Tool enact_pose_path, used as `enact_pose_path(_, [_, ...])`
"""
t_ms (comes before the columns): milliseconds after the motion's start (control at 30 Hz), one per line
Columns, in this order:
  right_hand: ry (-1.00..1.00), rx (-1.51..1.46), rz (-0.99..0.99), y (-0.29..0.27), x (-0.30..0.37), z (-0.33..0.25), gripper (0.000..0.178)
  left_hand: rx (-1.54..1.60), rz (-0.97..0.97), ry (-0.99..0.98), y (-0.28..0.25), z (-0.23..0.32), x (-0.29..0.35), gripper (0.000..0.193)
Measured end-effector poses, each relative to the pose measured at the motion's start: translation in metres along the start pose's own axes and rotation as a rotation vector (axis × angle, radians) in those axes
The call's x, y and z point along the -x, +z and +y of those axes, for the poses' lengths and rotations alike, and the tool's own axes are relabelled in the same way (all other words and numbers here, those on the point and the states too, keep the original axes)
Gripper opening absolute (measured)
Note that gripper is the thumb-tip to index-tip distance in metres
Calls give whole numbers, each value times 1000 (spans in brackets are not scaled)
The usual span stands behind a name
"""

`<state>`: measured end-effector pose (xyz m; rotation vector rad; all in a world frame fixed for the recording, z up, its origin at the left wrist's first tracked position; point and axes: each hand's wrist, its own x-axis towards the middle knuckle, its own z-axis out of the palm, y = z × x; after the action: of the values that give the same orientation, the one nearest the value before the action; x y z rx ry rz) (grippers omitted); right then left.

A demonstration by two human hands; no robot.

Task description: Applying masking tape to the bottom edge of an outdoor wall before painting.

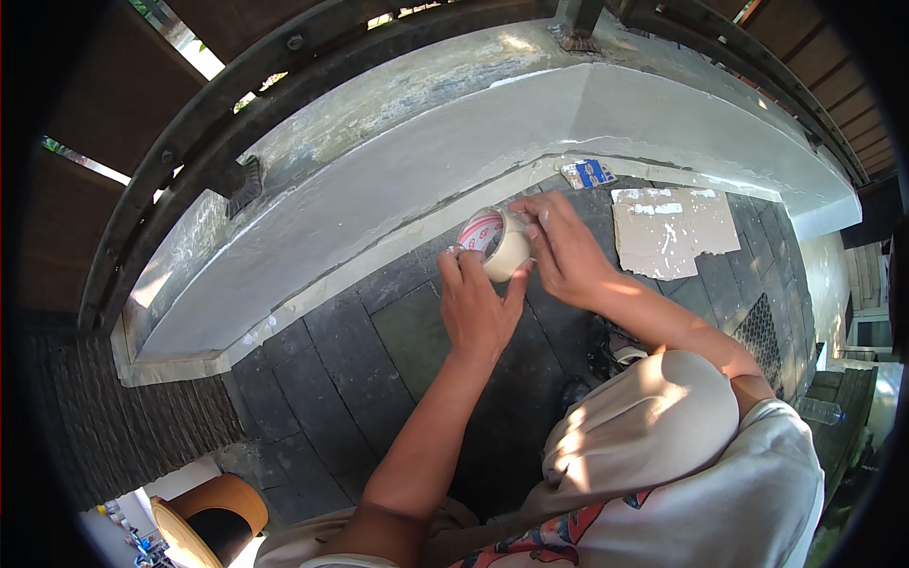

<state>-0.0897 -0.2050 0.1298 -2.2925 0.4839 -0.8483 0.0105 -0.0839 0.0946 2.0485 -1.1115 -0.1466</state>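
Between my hands, above the dark floor tiles, is a roll of cream masking tape (pixel 509 254) whose inner core shows white with red print. My left hand (pixel 476 305) grips its near lower side, the thumb on the right and fingers at the left rim. On the roll's right side, my right hand (pixel 566 254) has its fingers bent and pressed together at the tape's surface. Whether a loose tape end sits between those fingertips is too small to make out. Pale strips of tape (pixel 417 227) run along the foot of the low grey wall (pixel 398 189).
A paint-spotted cardboard sheet (pixel 668 232) lies on the tiles at right. Near the wall corner is a small blue-and-white packet (pixel 588 173). A yellow-orange container (pixel 222 502) stands at lower left. Dark metal railing (pixel 275 80) tops the wall. A clear bottle (pixel 819 410) lies far right.
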Motion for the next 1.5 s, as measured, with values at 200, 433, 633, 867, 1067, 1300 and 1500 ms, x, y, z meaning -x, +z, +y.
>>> enact_pose_path(200, [53,-109,11,-3,-3,7,16,50,-72,-82,-6,2,-2,59])
enact_pose_path(433, [-101,95,163,19,12,16,10,21,-135,-124,2,0,1,57])
enact_pose_path(633, [49,87,64,25,25,23,12,-189,-248,-120,1,-2,-3,61])
enact_pose_path(867, [296,19,-119,26,25,19,10,-269,-232,-42,0,-14,-7,57])
enact_pose_path(1067, [558,-40,-228,3,13,30,25,-82,-204,210,6,-48,-6,53])
enact_pose_path(1300, [564,-41,-367,3,27,66,36,277,-333,63,17,-98,10,46])
enact_pose_path(1500, [545,-304,-393,30,49,73,41,230,-527,198,13,-78,9,36])
